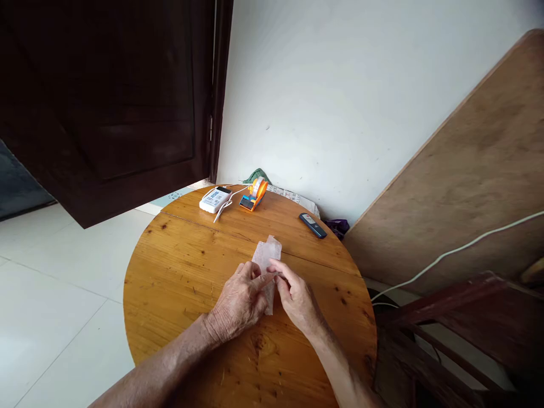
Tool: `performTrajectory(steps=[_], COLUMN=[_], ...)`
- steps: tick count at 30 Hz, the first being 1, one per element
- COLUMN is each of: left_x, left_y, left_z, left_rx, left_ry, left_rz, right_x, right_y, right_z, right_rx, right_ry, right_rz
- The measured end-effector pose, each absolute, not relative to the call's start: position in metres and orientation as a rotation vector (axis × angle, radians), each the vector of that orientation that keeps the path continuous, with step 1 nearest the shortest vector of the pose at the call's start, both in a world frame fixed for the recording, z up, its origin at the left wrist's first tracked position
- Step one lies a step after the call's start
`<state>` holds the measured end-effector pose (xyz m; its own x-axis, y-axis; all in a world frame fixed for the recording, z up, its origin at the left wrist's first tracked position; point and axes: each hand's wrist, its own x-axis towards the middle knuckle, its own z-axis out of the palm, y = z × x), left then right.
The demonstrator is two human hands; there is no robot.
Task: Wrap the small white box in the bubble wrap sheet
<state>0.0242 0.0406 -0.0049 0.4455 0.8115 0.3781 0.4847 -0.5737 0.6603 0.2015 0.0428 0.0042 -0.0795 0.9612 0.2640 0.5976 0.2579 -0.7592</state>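
Note:
A narrow, translucent whitish wrap (264, 253), which looks folded, lies on the round wooden table (178, 283). Across its middle rests my left hand (241, 296), index finger pointing right and the other fingers curled against the wrap. From the right side comes my right hand (298, 299), its thumb and fingers drawn together at the wrap's right edge, close to my left fingertip. Whether anything is inside the wrap cannot be made out. Part of it is covered by my hands.
At the table's back stand a white box-like device (213, 200) with a white cable and an orange tape dispenser (254, 195). A dark remote-like device (312, 225) lies back right. Around are a dark door (140, 102), a leaning wooden board (459, 170) and a pale cable (450, 252).

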Motion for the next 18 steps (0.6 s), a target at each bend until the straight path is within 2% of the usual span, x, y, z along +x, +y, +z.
performTrajectory(steps=[4, 8, 12, 18], left_x=[0.025, 0.025, 0.025, 0.024], left_y=[0.04, 0.039, 0.039, 0.038], left_z=[-0.001, -0.001, -0.002, -0.002], left_rx=[2.2, 2.201, 2.2, 2.25], left_ry=[1.101, 1.093, 1.084, 1.103], left_rz=[0.964, 0.976, 0.983, 0.958], right_x=[0.22, 0.227, 0.216, 0.204], right_y=[0.06, 0.085, 0.105, 0.123], right_z=[0.008, 0.014, 0.013, 0.007], right_rx=[-1.599, -1.682, -1.604, -1.554], right_ry=[-1.507, -1.227, -1.193, -1.17], right_rz=[0.656, 0.956, 1.144, 1.242])
